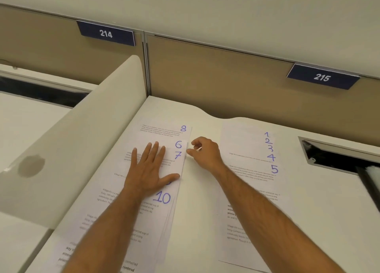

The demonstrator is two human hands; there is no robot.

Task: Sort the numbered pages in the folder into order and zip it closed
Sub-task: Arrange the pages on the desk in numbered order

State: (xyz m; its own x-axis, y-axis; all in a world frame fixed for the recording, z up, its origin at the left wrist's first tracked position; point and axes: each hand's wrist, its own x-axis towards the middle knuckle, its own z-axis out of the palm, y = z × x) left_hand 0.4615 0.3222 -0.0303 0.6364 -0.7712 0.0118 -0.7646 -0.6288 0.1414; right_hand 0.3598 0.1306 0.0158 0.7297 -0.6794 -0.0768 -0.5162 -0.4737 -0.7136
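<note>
Two fanned stacks of white printed pages lie on a pale desk [203,221]. The left stack [144,215] shows blue handwritten numbers 8, 6, 7 and 10. My left hand [149,169] lies flat on it with straight fingers, pressing the pages below the 6 and 7. My right hand [204,151] is at the right edge of the page marked 7 [178,155], thumb and forefinger pinching that edge. The right stack [253,190] shows 1, 2, 3, 4 and 5 staggered downward; my right forearm crosses its lower part. No folder is in view.
A curved beige divider [82,149] borders the desk on the left. A tan partition [226,77] with dark signs 214 and 215 stands behind. A dark rectangular cable opening [339,157] sits at the desk's right.
</note>
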